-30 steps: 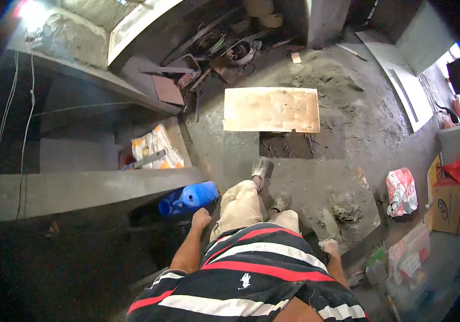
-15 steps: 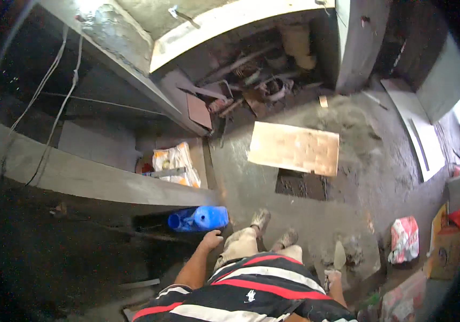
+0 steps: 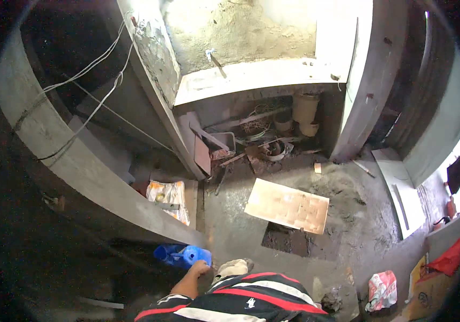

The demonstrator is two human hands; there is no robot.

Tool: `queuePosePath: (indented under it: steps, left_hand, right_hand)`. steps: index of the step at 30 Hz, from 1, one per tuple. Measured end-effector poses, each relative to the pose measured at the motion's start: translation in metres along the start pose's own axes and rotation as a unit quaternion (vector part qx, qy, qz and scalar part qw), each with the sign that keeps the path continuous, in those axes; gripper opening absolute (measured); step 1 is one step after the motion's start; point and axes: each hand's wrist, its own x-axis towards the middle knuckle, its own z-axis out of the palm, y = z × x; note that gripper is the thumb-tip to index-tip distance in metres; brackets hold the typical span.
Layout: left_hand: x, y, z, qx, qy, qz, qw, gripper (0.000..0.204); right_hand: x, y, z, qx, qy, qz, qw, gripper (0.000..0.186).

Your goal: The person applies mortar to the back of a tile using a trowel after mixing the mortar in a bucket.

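I judge the carrying step under way: my left hand (image 3: 200,266) is closed at the blue jug (image 3: 183,255), seemingly on its handle, right hand out of view; next, a steady carry past the board (image 3: 287,206) ahead.

A building site: bare concrete walls (image 3: 79,177), loose wires (image 3: 88,80), rubble (image 3: 262,145).

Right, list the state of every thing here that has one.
left hand: resting against the blue jug, grip unclear
blue jug: lying on its side
wooden board: flat on the floor, partly over a dark pit
printed sack: lying flat
buckets: upright under the ledge
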Motion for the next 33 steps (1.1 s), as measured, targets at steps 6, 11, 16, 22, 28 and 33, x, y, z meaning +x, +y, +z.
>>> queuePosePath:
  steps: [6, 11, 16, 22, 28, 33]
  left_hand:
    - [-0.012, 0.007, -0.005, -0.220, -0.068, -0.150, 0.961, 0.017]
    - [-0.030, 0.049, -0.023, -0.215, -0.062, -0.120, 0.967, 0.015]
    - [0.014, 0.003, -0.025, -0.133, -0.065, -0.124, 0.981, 0.036]
    - [0.036, 0.020, -0.026, -0.216, -0.020, -0.105, 0.971, 0.043]
    - [0.022, 0.031, -0.035, -0.223, -0.027, -0.120, 0.967, 0.046]
    - [0.017, 0.016, -0.026, -0.117, -0.064, -0.106, 0.985, 0.047]
  right_hand:
    - [-0.006, 0.020, 0.005, -0.098, 0.006, -0.080, 0.992, 0.020]
    - [-0.024, 0.047, 0.017, -0.151, -0.008, -0.094, 0.984, 0.026]
    - [-0.033, 0.027, 0.049, -0.082, -0.005, -0.126, 0.989, 0.029]
    - [-0.030, 0.067, 0.058, -0.049, 0.029, -0.020, 0.998, 0.032]
    - [-0.041, 0.082, 0.082, 0.109, 0.073, 0.115, 0.985, 0.034]
    - [-0.066, 0.073, 0.075, 0.148, 0.005, 0.110, 0.983, 0.030]
